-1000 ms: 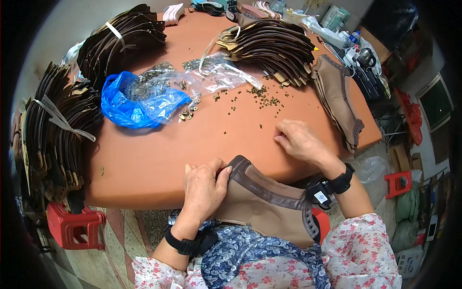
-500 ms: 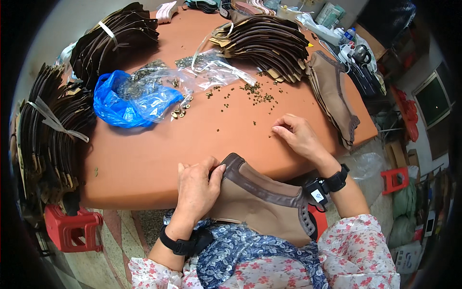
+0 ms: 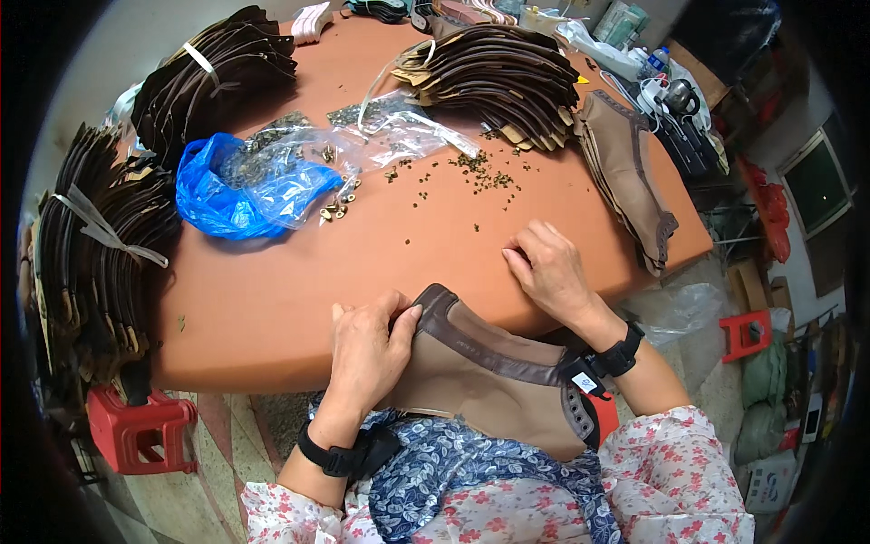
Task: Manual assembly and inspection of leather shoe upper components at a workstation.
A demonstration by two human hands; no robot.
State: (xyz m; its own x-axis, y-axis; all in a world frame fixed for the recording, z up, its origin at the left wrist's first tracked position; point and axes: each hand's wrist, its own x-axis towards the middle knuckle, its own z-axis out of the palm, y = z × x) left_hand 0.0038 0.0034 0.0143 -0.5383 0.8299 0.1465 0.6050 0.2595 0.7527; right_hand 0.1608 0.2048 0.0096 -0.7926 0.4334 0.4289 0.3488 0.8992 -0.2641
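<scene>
A tan shoe upper (image 3: pixel 489 392) with dark brown trim and a row of eyelet holes lies across my lap, its far end resting against the table edge. My left hand (image 3: pixel 367 352) pinches that far corner between thumb and fingers. Over the table, right of the upper, my right hand (image 3: pixel 549 272) is closed with thumb and forefinger together; whatever is between them is too small or hidden to name. Beyond it, many tiny dark metal pieces (image 3: pixel 489 174) are scattered on the orange table (image 3: pixel 263 313).
A blue plastic bag (image 3: pixel 213 195) and clear bags (image 3: pixel 399 136) of small metal parts lie mid-table. Tied stacks of dark uppers (image 3: pixel 494 77) stand behind and at left (image 3: pixel 109 236). More tan uppers (image 3: pixel 625 172) lie at the right edge. Red stools (image 3: pixel 140 426) stand below.
My right hand has drawn slightly left and nearer, its fingers curling more. A tiny piece by its fingertips no longer shows. My left hand keeps hold of the upper.
</scene>
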